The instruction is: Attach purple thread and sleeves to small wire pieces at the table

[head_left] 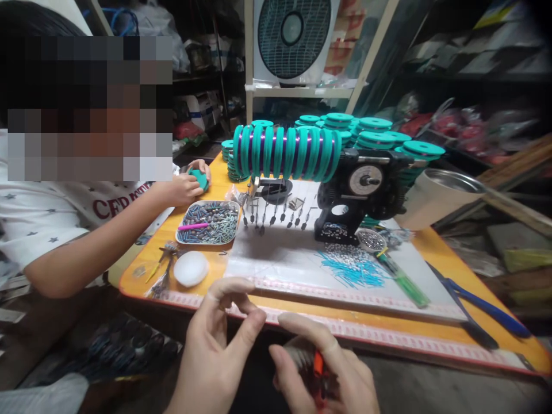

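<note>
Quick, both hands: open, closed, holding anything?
Left hand: fingers pinched together, whether they hold anything cannot be told.
Right hand: closed on a small dark bundle with an orange bit.

Small dark bundle with an orange-red piece (317, 368), partly hidden and blurred, lying tilted in the curled fingers of the right hand (328, 374), below the table's near edge, just beside the left hand (215, 356)

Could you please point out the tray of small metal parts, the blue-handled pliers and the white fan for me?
tray of small metal parts (235, 206): head view, on its far right rim.
blue-handled pliers (487, 307): head view, on the blue handle.
white fan (294, 35): head view, on the grille.
</note>
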Demonstrator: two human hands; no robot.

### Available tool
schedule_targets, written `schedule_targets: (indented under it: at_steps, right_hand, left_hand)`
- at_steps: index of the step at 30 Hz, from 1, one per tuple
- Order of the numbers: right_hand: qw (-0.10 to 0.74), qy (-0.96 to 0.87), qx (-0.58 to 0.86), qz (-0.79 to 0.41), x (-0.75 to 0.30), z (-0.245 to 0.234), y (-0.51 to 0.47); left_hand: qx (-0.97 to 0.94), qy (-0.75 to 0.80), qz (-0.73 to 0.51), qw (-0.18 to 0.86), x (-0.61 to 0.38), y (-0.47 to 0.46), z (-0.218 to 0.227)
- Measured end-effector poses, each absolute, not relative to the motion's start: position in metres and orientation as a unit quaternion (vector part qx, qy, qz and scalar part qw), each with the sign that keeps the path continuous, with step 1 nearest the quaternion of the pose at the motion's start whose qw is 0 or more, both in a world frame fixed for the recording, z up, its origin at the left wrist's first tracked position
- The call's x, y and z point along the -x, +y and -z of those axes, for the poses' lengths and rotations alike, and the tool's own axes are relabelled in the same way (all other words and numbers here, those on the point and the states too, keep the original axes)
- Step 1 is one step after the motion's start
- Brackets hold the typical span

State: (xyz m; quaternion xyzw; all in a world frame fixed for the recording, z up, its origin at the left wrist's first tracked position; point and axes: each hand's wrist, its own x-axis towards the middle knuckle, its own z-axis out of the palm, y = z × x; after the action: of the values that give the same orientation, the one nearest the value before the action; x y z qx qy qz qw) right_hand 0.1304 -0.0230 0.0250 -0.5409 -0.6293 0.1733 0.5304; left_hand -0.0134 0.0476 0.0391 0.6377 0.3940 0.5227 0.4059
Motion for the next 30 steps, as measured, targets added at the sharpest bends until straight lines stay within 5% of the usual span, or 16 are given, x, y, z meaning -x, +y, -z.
schedule_targets:
  at_steps: [10, 17, 30]
  right_hand:
    - [0.531, -0.643, 0.528, -0.161, -0.136, -0.029, -0.016]
    - [0.536, -0.611, 0.536, -0.231, -0.149, -0.026, -0.022]
    - [0.557, -0.524, 0.576, -0.290, -0.161, -0.021, -0.017]
  left_hand:
    - [-0.678, 0.376, -0.482, 0.409, -0.002, 0.037, -0.020]
    - [-0.847, 0.172, -0.454, 0.216, -0.001, 0.055, -0.031]
    - [-0.870, 0.129, -0.419, 0.227, -0.016, 0.083, -0.029]
